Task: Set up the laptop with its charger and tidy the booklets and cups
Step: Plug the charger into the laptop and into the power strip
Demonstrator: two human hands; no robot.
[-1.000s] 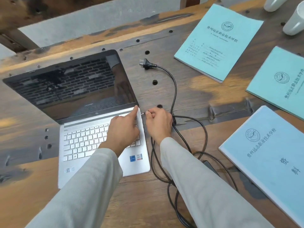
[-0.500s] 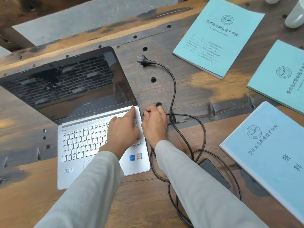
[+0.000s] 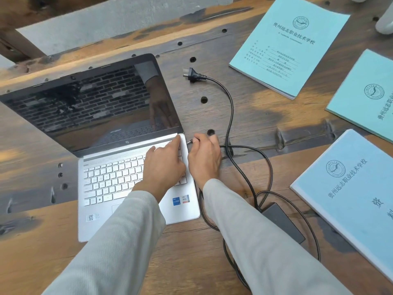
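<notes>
The power brick [image 3: 284, 222] sits half under the right sleeve [image 3: 265, 241], cable loops vanishing beneath it. Two white cups [image 3: 385, 24] (far right corner) are clipped by the frame, as are two booklets [image 3: 370, 92] on the right. Booklet small print: unreadable.

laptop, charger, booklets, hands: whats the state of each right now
laptop: lid open, screen dark
charger tip: beside laptop's right edge, not yet in
wall plug: loose on table
power brick: flat on table
booklets: closed, spread apart
left hand: resting on laptop
right hand: pinching charger tip
</notes>
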